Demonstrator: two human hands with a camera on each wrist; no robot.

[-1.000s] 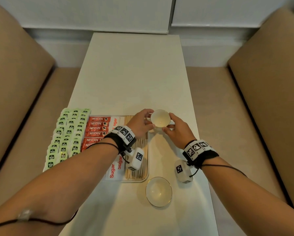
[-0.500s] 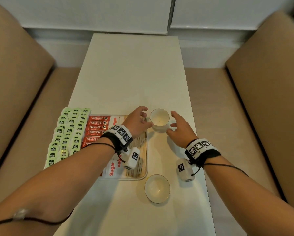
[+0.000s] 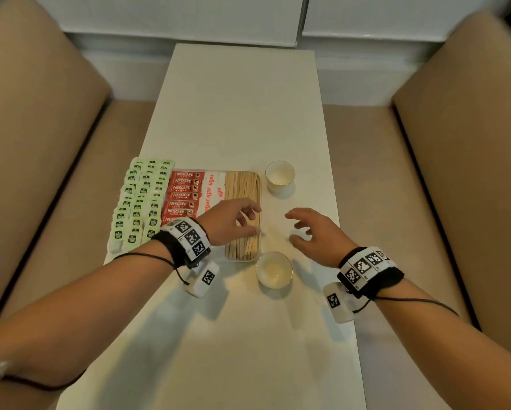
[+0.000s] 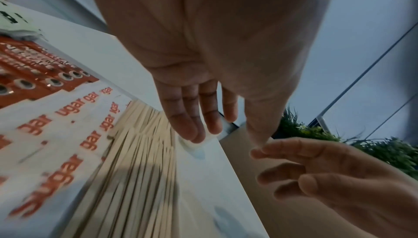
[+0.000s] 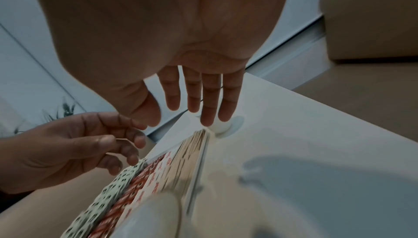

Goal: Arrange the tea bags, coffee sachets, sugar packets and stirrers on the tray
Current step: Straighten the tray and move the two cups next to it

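Note:
On the tray (image 3: 244,260), from left to right, lie rows of green tea bags (image 3: 142,199), red coffee sachets (image 3: 183,192), white sugar packets (image 3: 214,184) and wooden stirrers (image 3: 244,187). My left hand (image 3: 252,220) hovers over the near part of the stirrers with its fingers relaxed and holds nothing. My right hand (image 3: 292,227) hangs over the bare table to the right of the tray, fingers spread and empty. In the left wrist view the stirrers (image 4: 140,152) and sugar packets (image 4: 56,134) lie below the loose fingers (image 4: 192,116).
A small white cup (image 3: 280,176) stands off the tray's far right corner, and a second white cup (image 3: 274,269) off its near right corner. The narrow white table (image 3: 236,108) runs between two tan benches (image 3: 35,137); its right edge lies close to my right hand.
Both hands let go of the far cup and drew back toward me. The cup stays by the tray's far right corner.

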